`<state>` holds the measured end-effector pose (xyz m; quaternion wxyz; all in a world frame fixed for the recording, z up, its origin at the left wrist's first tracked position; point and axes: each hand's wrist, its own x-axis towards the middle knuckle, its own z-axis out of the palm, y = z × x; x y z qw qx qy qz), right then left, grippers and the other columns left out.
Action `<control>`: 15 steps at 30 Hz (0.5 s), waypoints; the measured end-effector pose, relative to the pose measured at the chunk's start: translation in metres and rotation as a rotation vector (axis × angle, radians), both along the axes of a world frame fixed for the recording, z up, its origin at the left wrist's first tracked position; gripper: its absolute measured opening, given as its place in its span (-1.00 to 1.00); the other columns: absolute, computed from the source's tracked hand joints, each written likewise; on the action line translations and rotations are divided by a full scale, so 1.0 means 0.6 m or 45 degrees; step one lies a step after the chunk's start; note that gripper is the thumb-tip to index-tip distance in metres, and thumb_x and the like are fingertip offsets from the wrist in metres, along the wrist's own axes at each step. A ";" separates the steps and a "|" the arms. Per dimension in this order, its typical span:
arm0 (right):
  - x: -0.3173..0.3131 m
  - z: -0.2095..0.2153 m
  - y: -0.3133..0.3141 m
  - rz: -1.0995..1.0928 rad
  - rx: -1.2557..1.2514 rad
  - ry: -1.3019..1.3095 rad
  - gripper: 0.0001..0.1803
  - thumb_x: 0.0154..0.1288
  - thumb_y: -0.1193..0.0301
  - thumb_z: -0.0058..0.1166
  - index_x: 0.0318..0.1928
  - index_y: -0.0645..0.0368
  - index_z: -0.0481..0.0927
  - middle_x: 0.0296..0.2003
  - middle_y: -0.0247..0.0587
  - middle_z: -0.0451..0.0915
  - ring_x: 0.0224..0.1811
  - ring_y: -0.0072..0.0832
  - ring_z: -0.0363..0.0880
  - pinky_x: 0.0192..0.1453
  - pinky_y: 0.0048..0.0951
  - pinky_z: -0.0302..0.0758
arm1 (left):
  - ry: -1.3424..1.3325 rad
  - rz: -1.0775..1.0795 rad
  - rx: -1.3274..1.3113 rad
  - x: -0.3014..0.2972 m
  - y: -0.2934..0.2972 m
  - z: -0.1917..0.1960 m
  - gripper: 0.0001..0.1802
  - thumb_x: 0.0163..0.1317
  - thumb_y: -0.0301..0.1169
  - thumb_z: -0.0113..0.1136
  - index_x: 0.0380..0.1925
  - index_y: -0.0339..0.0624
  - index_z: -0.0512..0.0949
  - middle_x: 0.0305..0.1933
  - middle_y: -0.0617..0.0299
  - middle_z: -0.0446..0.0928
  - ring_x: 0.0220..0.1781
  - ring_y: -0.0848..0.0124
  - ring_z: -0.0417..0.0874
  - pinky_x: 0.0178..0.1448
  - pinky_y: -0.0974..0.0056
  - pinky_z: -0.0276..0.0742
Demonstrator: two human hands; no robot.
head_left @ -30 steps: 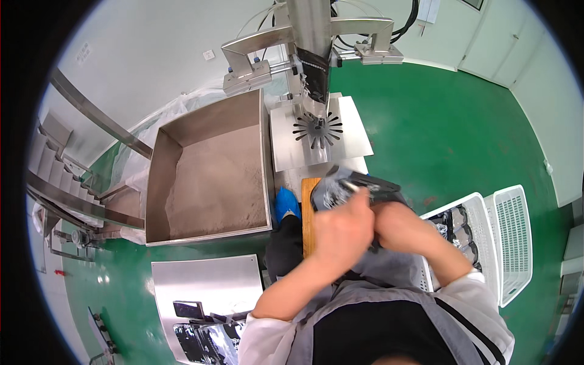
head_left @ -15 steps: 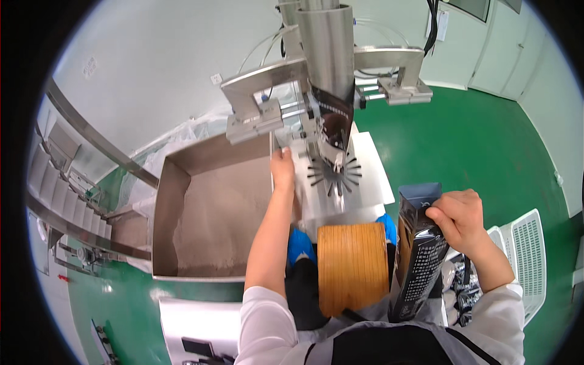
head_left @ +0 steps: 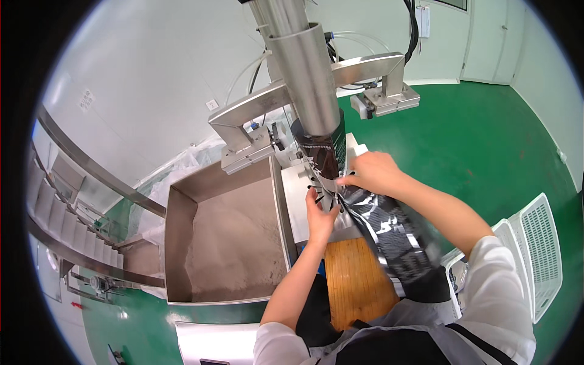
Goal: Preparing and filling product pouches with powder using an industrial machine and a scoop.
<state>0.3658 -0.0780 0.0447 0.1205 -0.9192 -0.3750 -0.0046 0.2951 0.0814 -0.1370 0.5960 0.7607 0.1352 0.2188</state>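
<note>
- Head view, looking down: both hands are up at the filling machine, working a black bag (head_left: 389,234) onto the metal spout (head_left: 307,79).
- The right hand (head_left: 372,172) is gripping the bag near its open top, fingers curled over the edge, right beside the bottom end of the spout.
- The left hand (head_left: 319,213) is just under the spout, fingers pressed up against the lower edge of the bag's mouth. Looks like it's pinching the bag edge, but I can't tell that for sure from here.
- The bag itself is dark with pale markings. Its top sits around the lower end of the spout, and the rest trails down and to the right across the person's front, a bit blurred.
- Underneath the hands there's a white platform (head_left: 295,194) with a slotted round disc, mostly covered by the hands and the bag.
- At the near edge of that platform sits a wooden board (head_left: 356,280), right below the left wrist.
- Off the left edge of the platform is a big steel bin (head_left: 182,243) holding pale powder.
- On the green floor (head_left: 480,140) at the far right stand white plastic baskets (head_left: 538,255), well apart from the hands.
</note>
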 end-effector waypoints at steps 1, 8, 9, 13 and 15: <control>-0.002 0.008 0.021 0.006 0.009 -0.009 -0.57 0.17 0.04 0.11 -0.36 0.22 0.61 -0.51 0.07 0.58 -0.36 -0.03 0.59 -0.28 -0.13 0.49 | -0.099 0.020 0.123 0.015 -0.001 -0.018 -0.22 0.11 -0.40 0.23 0.27 -0.29 0.05 0.25 -0.02 0.25 0.30 0.21 0.30 0.29 0.21 0.29; -0.007 0.044 0.081 -0.075 0.431 0.221 -0.63 0.11 0.26 0.10 -0.44 0.42 0.59 -0.38 0.23 0.58 -0.28 0.02 0.59 -0.16 -0.14 0.49 | -0.218 -0.495 -1.629 0.059 0.005 -0.018 -0.38 0.37 0.14 -0.33 0.11 -0.11 0.36 0.02 0.20 0.49 0.03 0.32 0.53 0.12 0.24 0.47; -0.017 0.052 0.073 0.030 0.401 0.346 -0.64 0.08 0.29 0.10 -0.44 0.46 0.58 -0.37 0.26 0.58 -0.27 0.03 0.59 -0.15 -0.16 0.48 | -0.465 -0.451 -1.611 0.066 0.003 -0.028 -0.33 0.26 0.05 0.00 0.15 -0.27 0.30 0.05 0.06 0.47 0.08 0.23 0.51 0.17 0.21 0.41; -0.039 0.084 -0.016 0.018 0.405 0.851 -0.63 0.03 0.31 0.16 -0.42 0.50 0.56 -0.46 0.20 0.58 -0.41 -0.10 0.60 -0.25 -0.24 0.47 | -0.248 0.200 0.206 -0.043 -0.089 0.055 -0.10 -0.17 -0.35 0.44 0.14 -0.49 0.16 -0.04 -0.12 0.43 0.05 0.10 0.47 0.17 0.15 0.37; -0.094 0.094 -0.041 0.200 0.252 0.671 -0.61 0.04 0.28 0.14 -0.44 0.50 0.55 -0.52 0.18 0.56 -0.48 -0.14 0.57 -0.31 -0.25 0.47 | -0.406 0.076 0.119 -0.105 -0.122 0.102 -0.16 -0.14 -0.32 0.44 0.10 -0.41 0.19 -0.06 -0.09 0.44 0.02 0.10 0.49 0.13 0.16 0.41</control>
